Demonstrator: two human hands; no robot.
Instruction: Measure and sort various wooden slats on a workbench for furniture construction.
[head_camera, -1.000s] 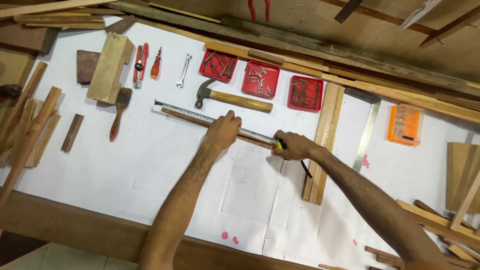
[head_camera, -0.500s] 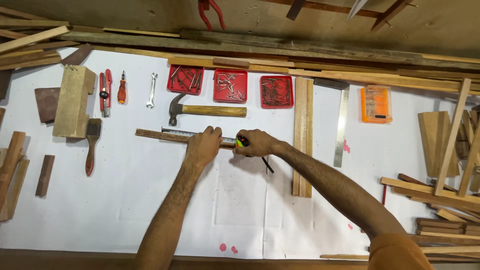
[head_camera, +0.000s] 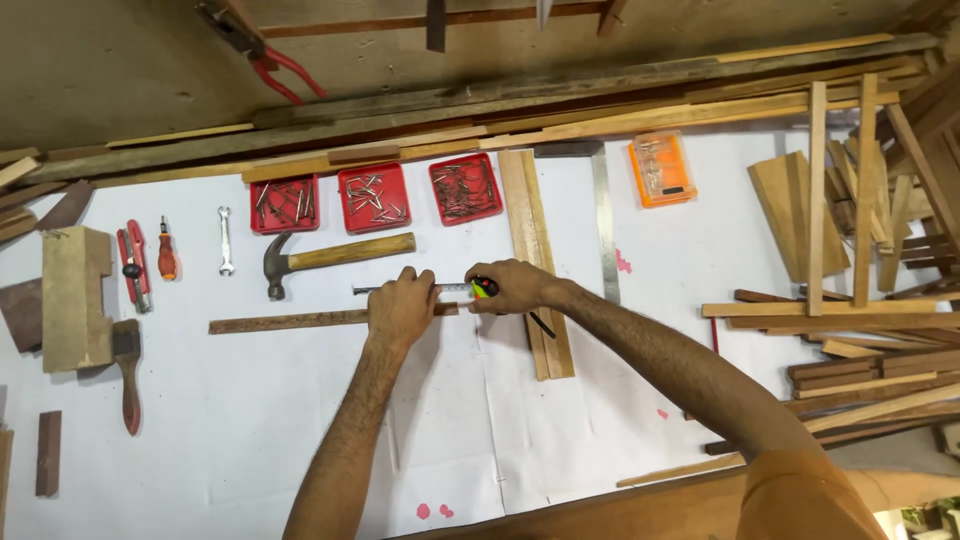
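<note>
A thin brown wooden strip (head_camera: 290, 321) lies flat on the white sheet (head_camera: 260, 420) covering the bench. My left hand (head_camera: 400, 308) presses down on the strip's right end and on the steel blade of a tape measure (head_camera: 452, 288). My right hand (head_camera: 510, 286) grips the tape measure's yellow-and-black case just to the right; a black strap hangs below it. Only a short length of blade shows, its hook poking out left of my left hand.
A hammer (head_camera: 335, 255) lies just behind the strip. Three red trays of nails (head_camera: 372, 196) sit further back, with a spanner (head_camera: 224, 240), screwdriver (head_camera: 166, 255), brush (head_camera: 127, 370), wooden block (head_camera: 72, 295), steel square (head_camera: 604, 215), two planks (head_camera: 535, 260), orange case (head_camera: 661, 168). Offcuts (head_camera: 860, 300) pile at right.
The tape blade has drawn back to the right into the case, now much shorter. My left hand slid right along the strip. The head view has swung and tilted.
</note>
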